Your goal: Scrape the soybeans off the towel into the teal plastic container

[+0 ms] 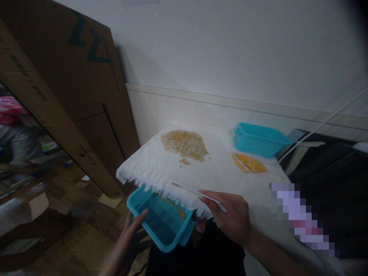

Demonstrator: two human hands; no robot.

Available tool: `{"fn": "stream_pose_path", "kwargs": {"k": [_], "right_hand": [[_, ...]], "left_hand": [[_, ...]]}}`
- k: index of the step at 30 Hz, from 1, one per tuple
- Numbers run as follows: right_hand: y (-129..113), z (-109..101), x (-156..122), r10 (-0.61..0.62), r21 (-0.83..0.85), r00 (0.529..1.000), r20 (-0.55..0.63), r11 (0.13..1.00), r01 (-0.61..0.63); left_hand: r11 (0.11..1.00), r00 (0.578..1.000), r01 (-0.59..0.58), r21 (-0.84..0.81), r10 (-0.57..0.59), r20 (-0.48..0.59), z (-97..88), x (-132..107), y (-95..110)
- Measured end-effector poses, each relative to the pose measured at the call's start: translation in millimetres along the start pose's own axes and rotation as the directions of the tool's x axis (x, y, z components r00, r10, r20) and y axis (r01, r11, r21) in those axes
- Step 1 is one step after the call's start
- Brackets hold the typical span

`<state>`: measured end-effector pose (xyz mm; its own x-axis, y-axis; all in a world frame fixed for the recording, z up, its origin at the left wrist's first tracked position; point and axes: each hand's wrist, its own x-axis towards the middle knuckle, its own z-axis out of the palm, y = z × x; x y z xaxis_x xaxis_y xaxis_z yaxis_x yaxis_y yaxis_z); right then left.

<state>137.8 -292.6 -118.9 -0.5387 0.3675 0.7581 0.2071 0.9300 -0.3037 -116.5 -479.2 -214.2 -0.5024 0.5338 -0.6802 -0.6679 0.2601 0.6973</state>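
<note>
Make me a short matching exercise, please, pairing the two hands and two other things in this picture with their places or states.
1. Left hand
2. Right hand
3. Pile of yellowish beans
4. Cardboard box

A. Spread on the white cloth
B. Holding a thin white strip
C. Brown, standing left of the cloth
D. Holding a blue-green tub at the cloth's fringed edge

Right pairs: 1-D, 2-B, 3-A, 4-C.
</note>
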Motion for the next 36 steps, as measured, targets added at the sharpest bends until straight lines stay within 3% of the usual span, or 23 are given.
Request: {"fn": "stream_pose_path", "kwargs": {"k": [6,9,14,17,21,25,27,30,36], "right_hand": [[-6.8,1.9,4.7,-0.063,0.072,0.998,-0.033,0.995,0.065],[-5.1,2.5,8.9,0.019,0.056,0.999,-0.051,0.998,-0.016],[9.4,4.4,17.8,0.217,0.059,0.967,-0.13,0.976,-0.211],[30.1,10.6,28.0,0.393,0.167,0.908,-0.142,0.914,-0.37],[62.8,30.0,46.2,0.622,0.365,0.783,-0.026,0.735,-0.572],[91.4,50.7,61.0,0.723,0.496,0.675,0.147,0.536,-0.683],[106.4,55.6,66.7,0.752,0.507,0.634,0.183,0.48,-0.716],[132.3,55.8,76.1,0.785,0.468,0.598,0.163,0.473,-0.747],[179.3,53.1,104.2,0.806,0.399,0.588,0.07,0.517,-0.757]], "left_hand": [[0.998,0.999,-0.053,0.035,0.052,0.012,-7.4,16.2,-8.0],[0.999,0.999,-0.021,0.031,0.022,-0.031,-6.8,14.9,-9.3],[1.0,0.999,-0.028,0.012,0.028,-0.016,-4.5,12.1,-8.1],[0.999,0.999,-0.053,0.009,0.053,-0.009,-1.1,6.5,-6.5],[1.0,0.999,-0.029,0.008,0.029,0.032,7.7,-11.4,-3.4],[0.999,0.997,-0.039,0.03,0.037,0.064,11.8,-22.0,-0.5],[0.999,0.998,-0.026,0.023,0.025,0.053,11.0,-21.0,-0.1],[1.0,0.999,-0.011,0.015,0.01,0.054,8.0,-15.3,-1.6],[1.0,0.999,0.026,0.011,-0.026,-0.022,-0.1,0.9,-7.1]]}}
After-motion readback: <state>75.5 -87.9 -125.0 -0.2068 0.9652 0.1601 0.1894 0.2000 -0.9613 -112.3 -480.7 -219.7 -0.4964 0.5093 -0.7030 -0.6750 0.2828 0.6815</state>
